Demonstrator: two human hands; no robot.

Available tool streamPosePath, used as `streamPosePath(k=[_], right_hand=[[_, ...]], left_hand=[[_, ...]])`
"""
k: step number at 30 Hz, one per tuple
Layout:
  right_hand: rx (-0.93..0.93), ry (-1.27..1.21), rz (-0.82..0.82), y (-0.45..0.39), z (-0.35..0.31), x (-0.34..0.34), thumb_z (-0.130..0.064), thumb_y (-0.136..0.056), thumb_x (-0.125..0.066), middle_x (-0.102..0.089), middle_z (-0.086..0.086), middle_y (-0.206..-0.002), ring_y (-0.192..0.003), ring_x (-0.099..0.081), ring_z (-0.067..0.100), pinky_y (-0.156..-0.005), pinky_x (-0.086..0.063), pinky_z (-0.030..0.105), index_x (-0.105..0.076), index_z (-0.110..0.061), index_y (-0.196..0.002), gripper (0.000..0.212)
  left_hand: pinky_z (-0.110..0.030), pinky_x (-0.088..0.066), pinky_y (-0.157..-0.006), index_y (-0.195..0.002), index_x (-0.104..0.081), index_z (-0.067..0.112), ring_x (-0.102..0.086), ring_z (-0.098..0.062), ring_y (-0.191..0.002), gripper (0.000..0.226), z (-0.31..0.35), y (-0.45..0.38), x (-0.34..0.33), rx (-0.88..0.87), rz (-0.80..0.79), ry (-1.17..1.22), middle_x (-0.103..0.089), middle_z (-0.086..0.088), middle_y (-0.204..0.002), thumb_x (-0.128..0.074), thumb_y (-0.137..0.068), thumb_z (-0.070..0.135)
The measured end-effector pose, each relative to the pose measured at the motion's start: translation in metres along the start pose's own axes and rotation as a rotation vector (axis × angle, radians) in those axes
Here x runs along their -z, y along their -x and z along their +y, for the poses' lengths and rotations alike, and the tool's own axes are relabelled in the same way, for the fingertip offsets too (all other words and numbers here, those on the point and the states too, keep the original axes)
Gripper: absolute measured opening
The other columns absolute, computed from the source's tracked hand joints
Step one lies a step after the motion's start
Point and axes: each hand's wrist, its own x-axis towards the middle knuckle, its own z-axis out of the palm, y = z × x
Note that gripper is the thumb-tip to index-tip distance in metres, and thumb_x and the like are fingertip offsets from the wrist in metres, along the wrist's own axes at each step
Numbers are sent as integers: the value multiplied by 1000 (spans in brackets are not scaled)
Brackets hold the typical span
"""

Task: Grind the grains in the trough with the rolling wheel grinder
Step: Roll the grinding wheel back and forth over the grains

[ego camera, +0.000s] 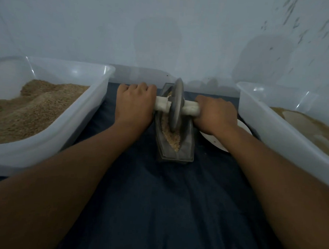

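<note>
A grey metal trough [185, 154] lies lengthwise on a dark blue cloth, holding pale crushed grains [173, 139]. A grey metal wheel [176, 104] stands upright in the trough, towards its far half. A white-wrapped axle handle [191, 108] runs through the wheel's middle. My left hand [135, 102] grips the handle's left end, knuckles up. My right hand [214, 115] grips its right end. The handle's ends are hidden inside my fists.
A clear plastic tub [68, 119] at the left holds a heap of brown grain. Another clear tub [273, 134] at the right holds finer brown meal. A white plate [214, 141] lies under my right wrist. A pale wall stands close behind.
</note>
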Motion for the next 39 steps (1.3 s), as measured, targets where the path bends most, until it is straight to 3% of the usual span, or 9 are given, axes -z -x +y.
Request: streamPosePath(k=[7, 10, 13, 18, 23, 28, 31, 34, 39], right_hand=[[-44, -1, -134, -30, 0, 4, -40, -77, -68, -56, -3, -82, -69, -50, 20, -50, -30, 24, -65, -29, -97, 23], [-42, 3, -205, -43, 1, 7, -42, -76, -70, -59, -2, -83, -66, -52, 18, -51, -34, 24, -65, -27, -99, 29], [-61, -8, -284, -53, 1, 11, -43, -74, -72, -58, -1, -82, -67, -54, 18, -55, -38, 26, -63, -24, -98, 32], [-92, -71, -368, -54, 4, 10, -39, -76, -73, -60, 0, -84, -76, -60, 21, -66, -48, 31, -64, -20, -103, 34], [-87, -27, -244, -42, 3, 5, -42, -78, -71, -61, -3, -83, -69, -55, 17, -52, -36, 26, -65, -25, -101, 30], [-70, -1, -58, -25, -2, 1, -36, -78, -66, -60, -3, -80, -65, -50, 19, -48, -26, 24, -63, -28, -91, 16], [-67, -8, 74, -8, -2, -6, -33, -79, -64, -61, -2, -77, -62, -44, 21, -51, -27, 27, -56, -26, -83, 12], [-48, 1, 193, 8, -6, -7, -28, -78, -66, -50, -4, -65, -57, -38, 22, -59, -26, 32, -46, -24, -79, 21], [-55, -5, 263, 27, -11, -5, -26, -79, -66, -58, -2, -74, -66, -53, 25, -65, -22, 34, -51, -21, -85, 17]], left_hand=[[-36, -28, -71, -94, -57, 15, -60, -32, -77, 18, -4, -19, -19, 19, -40, 11, -63, -9, -87, -68, -80, 17], [-37, -33, -74, -96, -58, 15, -61, -32, -79, 20, -5, -26, -25, 14, -60, 15, -64, -9, -89, -69, -81, 19], [-36, -29, -72, -95, -57, 14, -60, -31, -77, 14, -5, -33, -28, 4, -40, 4, -63, -9, -88, -65, -84, 16], [-37, -31, -72, -92, -57, 14, -58, -31, -76, 9, -1, -42, -27, -22, -9, -16, -63, -9, -85, -60, -84, 14], [-36, -26, -71, -91, -55, 15, -55, -29, -75, 6, 0, -32, -22, -8, 5, -6, -61, -7, -84, -60, -86, 15], [-36, -28, -71, -90, -53, 15, -55, -29, -75, 8, 1, -16, -11, 9, 25, 0, -60, -8, -85, -59, -84, 14], [-38, -33, -73, -91, -53, 15, -54, -29, -76, 7, 4, -7, -7, 13, 33, -7, -59, -8, -86, -56, -85, 13], [-40, -34, -73, -92, -54, 15, -55, -30, -79, 7, 4, 2, -1, 25, 61, -4, -59, -8, -87, -56, -86, 14], [-40, -33, -71, -88, -53, 16, -53, -30, -77, 11, 5, 15, 10, 22, 85, 1, -57, -8, -84, -61, -79, 13]])
